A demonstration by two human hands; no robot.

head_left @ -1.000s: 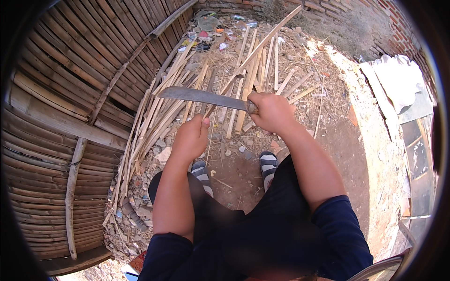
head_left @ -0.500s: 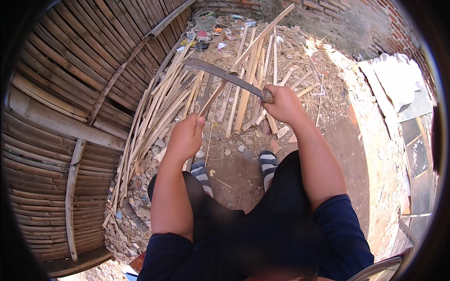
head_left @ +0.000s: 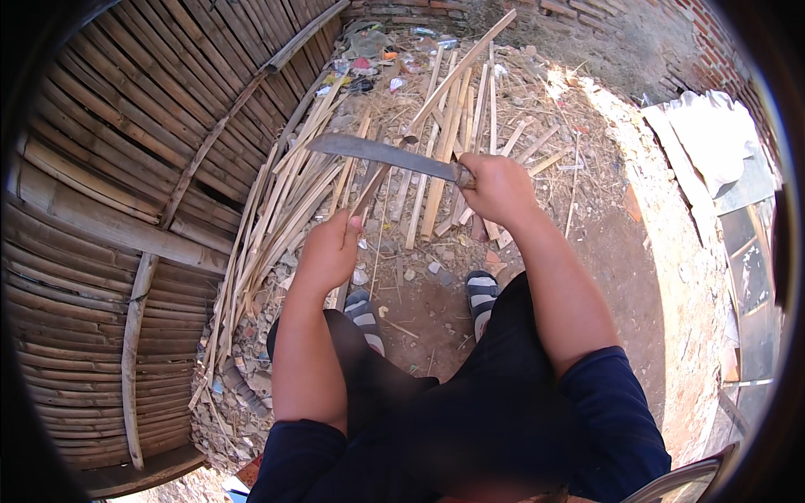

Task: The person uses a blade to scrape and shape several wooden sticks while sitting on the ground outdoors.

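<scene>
My left hand (head_left: 330, 251) is closed around the near end of a long bamboo strip (head_left: 449, 88), which slants up and away to the right. In my right hand (head_left: 500, 191) is the handle of a machete (head_left: 381, 154). Its broad grey blade points left and lies across the strip, a short way beyond my left hand. Just past the blade, a small dark bump or curl shows on the strip; I cannot make out which.
More pale strips (head_left: 277, 197) lie piled along a slatted bamboo wall (head_left: 109, 277) at left. Others (head_left: 457, 147) spread over rubble and litter ahead. A brick wall (head_left: 708, 42) stands at the far right, near a white sack (head_left: 708, 138). My sandalled feet (head_left: 481, 298) are below.
The machete blade has shifted toward me along the strip, and its tip has swung nearer and left. My right hand moved slightly left; my left hand keeps its grip, nearly still.
</scene>
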